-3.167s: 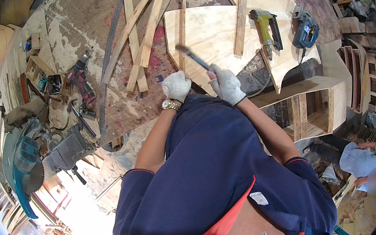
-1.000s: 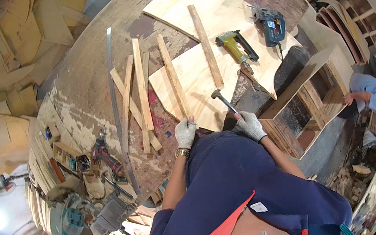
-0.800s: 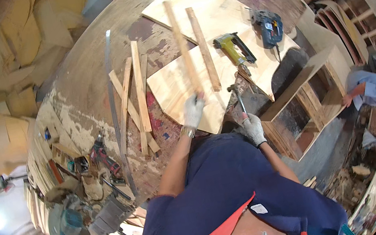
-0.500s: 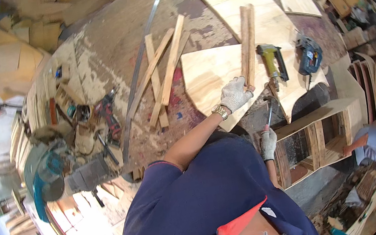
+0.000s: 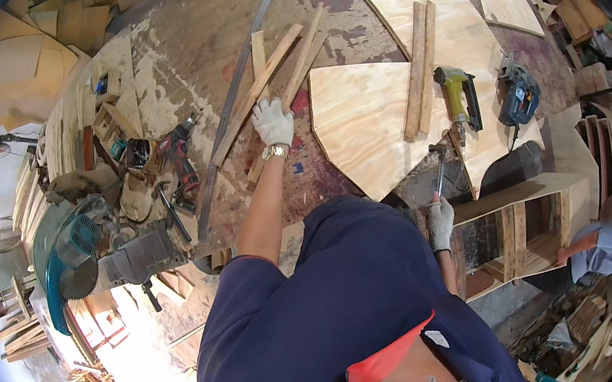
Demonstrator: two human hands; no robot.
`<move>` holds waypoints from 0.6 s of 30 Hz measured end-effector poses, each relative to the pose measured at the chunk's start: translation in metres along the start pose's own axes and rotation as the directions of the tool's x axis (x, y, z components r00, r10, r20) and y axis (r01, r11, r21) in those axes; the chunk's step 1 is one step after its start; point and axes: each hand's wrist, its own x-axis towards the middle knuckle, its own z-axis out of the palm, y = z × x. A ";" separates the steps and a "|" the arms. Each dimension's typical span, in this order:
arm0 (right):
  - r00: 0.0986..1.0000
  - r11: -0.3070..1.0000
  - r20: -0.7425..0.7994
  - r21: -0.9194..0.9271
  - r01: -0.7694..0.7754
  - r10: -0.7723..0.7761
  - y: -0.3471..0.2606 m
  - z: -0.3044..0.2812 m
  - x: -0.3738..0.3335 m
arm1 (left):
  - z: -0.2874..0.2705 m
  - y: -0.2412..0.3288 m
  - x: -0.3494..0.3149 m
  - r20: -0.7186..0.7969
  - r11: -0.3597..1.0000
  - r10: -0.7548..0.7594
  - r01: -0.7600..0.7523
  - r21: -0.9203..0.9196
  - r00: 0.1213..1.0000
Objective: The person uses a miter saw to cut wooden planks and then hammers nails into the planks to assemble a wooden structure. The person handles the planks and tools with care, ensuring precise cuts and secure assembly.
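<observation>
We judge we are picking out a batten: our left hand (image 5: 272, 121) lies spread on the loose wooden strips (image 5: 278, 63) mid-bench (image 5: 163, 45), not yet closed on any. Our right hand (image 5: 440, 222) grips a hammer (image 5: 439, 170) (head down). Next comes a grasp; the metal rule (image 5: 237, 110) crowds them.

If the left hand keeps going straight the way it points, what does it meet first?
Probably the loose wooden strips fanned out on the workbench; the gloved left hand already lies at their near ends. Depth is hard to judge.
</observation>
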 end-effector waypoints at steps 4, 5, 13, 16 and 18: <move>1.000 1.000 -0.003 -0.018 0.011 -0.011 -0.006 0.010 0.003 | -0.013 0.020 -0.036 0.155 0.978 -0.020 0.051 -0.201 0.988; 0.999 0.998 -0.002 -0.024 0.053 -0.054 -0.008 0.012 0.003 | -0.016 0.029 -0.052 0.251 0.950 -0.060 0.132 -0.283 0.966; 0.995 0.977 0.093 -0.206 0.054 -0.036 -0.027 0.011 -0.002 | -0.019 0.018 -0.153 0.190 0.987 0.079 -0.050 -0.153 0.979; 0.990 0.980 0.133 -0.189 0.063 -0.038 -0.035 0.016 -0.004 | -0.015 0.012 -0.164 0.358 0.982 0.080 -0.013 -0.187 0.930; 0.983 0.971 0.178 -0.226 0.080 -0.039 -0.047 0.023 -0.002 | -0.014 0.012 -0.166 0.357 0.966 0.088 0.008 -0.259 0.930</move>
